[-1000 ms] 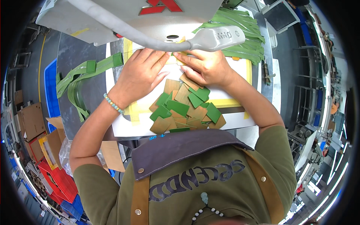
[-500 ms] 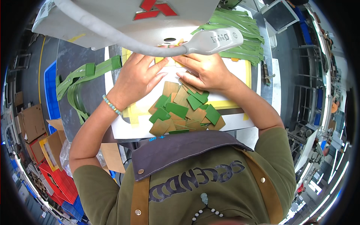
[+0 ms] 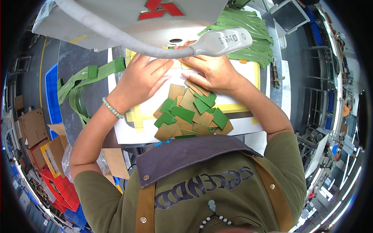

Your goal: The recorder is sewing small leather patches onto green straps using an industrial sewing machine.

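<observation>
Both my hands are at the worktable, below the front of a pale machine head (image 3: 128, 31). My left hand (image 3: 142, 79) lies palm down, fingers stretched forward and thumb apart. Its fingertips reach the grey cable (image 3: 116, 37), which partly covers them. My right hand (image 3: 208, 72) lies opposite, fingers extended inward under the cable's white end piece (image 3: 223, 42), thumb spread toward me; some fingertips are hidden. A bit of green shows beside them behind the cable. Closer to my body sits a loose heap of small green and tan rectangular pieces (image 3: 182, 113) on the white, yellow-taped sheet (image 3: 134, 134).
Many long green zipper strips (image 3: 248, 35) lie at the far right. Green straps (image 3: 87, 73) with tabs hang over the table's left side. A blue bin (image 3: 52, 97), cardboard boxes (image 3: 33, 124) and a red crate (image 3: 60, 190) stand left of the table.
My left hand has shifted slightly left and back toward me, its wrist with it. The right hand has barely moved. The heap looks unchanged.
</observation>
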Demonstrator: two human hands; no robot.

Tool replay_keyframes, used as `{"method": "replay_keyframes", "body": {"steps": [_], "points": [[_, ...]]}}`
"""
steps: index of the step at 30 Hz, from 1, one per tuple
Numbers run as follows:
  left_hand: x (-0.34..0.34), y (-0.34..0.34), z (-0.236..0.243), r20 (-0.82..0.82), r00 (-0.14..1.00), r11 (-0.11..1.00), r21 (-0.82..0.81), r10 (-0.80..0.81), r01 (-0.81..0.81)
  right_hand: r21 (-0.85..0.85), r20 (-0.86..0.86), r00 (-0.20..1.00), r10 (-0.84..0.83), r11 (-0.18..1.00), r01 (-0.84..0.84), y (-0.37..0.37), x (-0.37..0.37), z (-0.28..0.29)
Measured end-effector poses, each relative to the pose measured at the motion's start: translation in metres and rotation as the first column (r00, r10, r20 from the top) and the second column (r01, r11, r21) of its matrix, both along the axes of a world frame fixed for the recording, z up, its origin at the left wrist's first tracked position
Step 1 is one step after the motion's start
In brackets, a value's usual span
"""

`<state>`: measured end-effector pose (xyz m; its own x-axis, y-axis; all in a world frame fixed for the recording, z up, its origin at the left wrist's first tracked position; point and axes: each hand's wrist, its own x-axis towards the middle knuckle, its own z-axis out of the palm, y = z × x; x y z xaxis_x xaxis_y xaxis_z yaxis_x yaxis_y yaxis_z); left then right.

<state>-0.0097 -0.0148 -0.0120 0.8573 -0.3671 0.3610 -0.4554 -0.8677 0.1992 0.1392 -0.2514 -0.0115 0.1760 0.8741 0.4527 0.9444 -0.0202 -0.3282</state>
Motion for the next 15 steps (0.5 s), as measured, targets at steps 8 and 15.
{"method": "replay_keyframes", "body": {"steps": [8,15], "points": [[-0.001,-0.001,0.005,0.025,0.999,0.997,0.074,-0.040,0.038,-0.029,-0.046,0.999,0.004,1.000,-0.006,0.000,0.003,-0.001],[-0.003,-0.015,0.011,0.040,0.999,0.983,0.186,-0.007,0.000,0.000,-0.048,0.999,-0.022,1.000,0.022,0.000,-0.002,0.003]]}}
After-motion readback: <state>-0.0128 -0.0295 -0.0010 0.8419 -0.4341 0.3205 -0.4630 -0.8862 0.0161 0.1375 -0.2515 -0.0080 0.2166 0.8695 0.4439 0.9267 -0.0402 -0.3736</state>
